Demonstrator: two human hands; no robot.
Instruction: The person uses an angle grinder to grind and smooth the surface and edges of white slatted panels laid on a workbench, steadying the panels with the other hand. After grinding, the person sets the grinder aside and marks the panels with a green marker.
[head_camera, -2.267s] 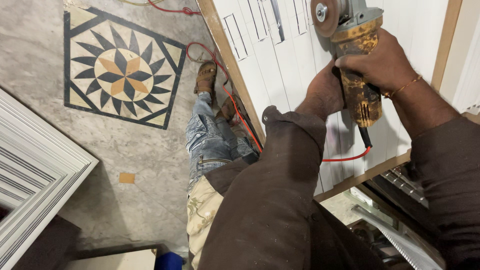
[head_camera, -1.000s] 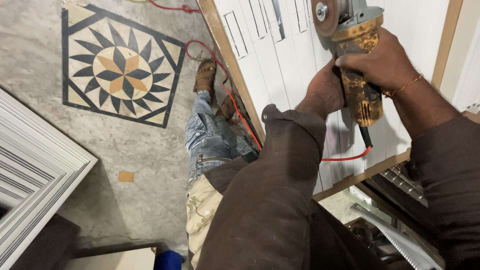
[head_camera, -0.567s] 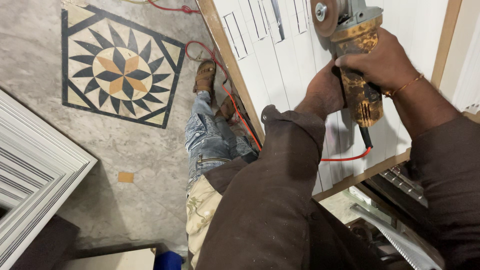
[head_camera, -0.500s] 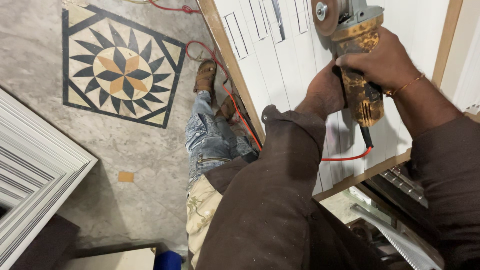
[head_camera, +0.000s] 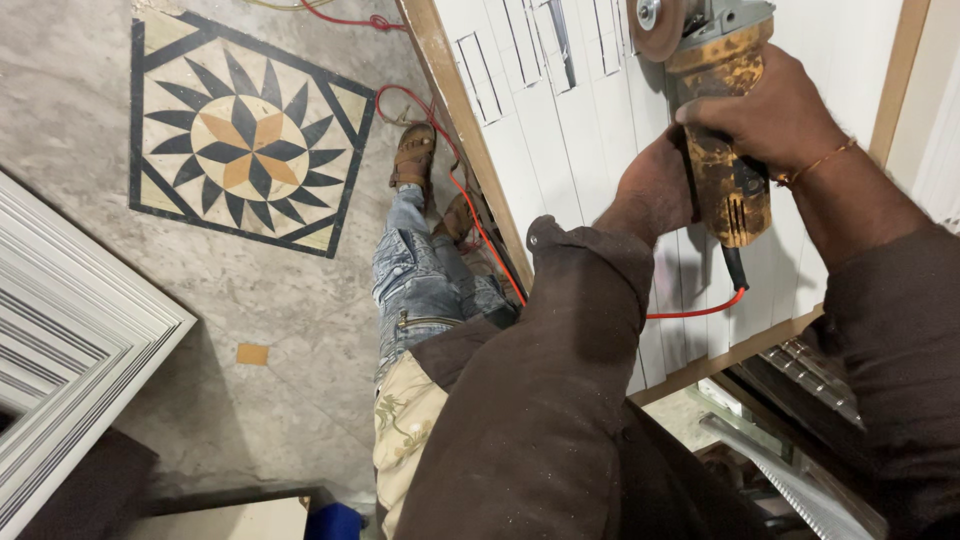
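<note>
Looking down from your head camera, your right hand (head_camera: 775, 120) is clenched around the body of a yellow-stained angle grinder (head_camera: 715, 110), its disc at the top edge of the view over a white grooved panel (head_camera: 560, 110). Your left hand (head_camera: 655, 190) sits just beside the grinder's body; you cannot tell whether it grips it. A red cord (head_camera: 700, 310) runs from the grinder's tail across the panel. The panel has a wooden frame (head_camera: 450, 90). On the grey floor lies 1 star-patterned tile inlay (head_camera: 240, 130), and 1 small orange square (head_camera: 252, 354) sits nearer you.
</note>
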